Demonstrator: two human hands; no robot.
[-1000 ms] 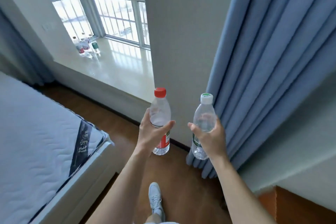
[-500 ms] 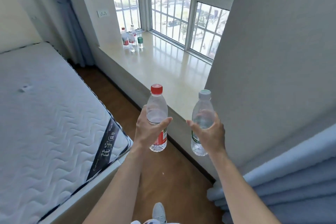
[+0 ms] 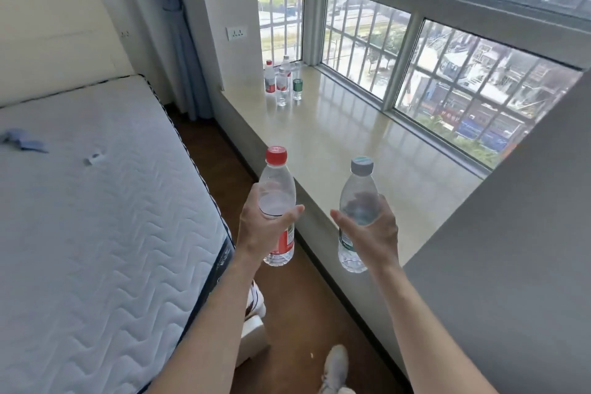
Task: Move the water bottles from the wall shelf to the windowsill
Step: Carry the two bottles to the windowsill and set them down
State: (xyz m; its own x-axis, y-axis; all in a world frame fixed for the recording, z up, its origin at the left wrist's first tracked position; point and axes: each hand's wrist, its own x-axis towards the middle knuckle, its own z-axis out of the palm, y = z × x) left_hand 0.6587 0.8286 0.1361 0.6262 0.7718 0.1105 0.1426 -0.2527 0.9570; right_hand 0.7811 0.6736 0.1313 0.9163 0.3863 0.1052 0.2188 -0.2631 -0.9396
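The view has swung round, and the long beige stone windowsill [image 3: 335,144] now lies just ahead. The left hand [image 3: 262,230] grips a clear plastic red-capped bottle [image 3: 276,189] and the right hand [image 3: 374,233] a clear pale-capped bottle [image 3: 358,198]. Both are upright and apart, near the sill's edge, so setting down probably comes next.

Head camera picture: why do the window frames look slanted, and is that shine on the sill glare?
Head view: the wide-angle lens slants the window frames toward the edges; daylight reflects as a pale sheen on the windowsill; the far bottles look small and soft; the held red-capped bottle and pale-capped bottle look sharper.
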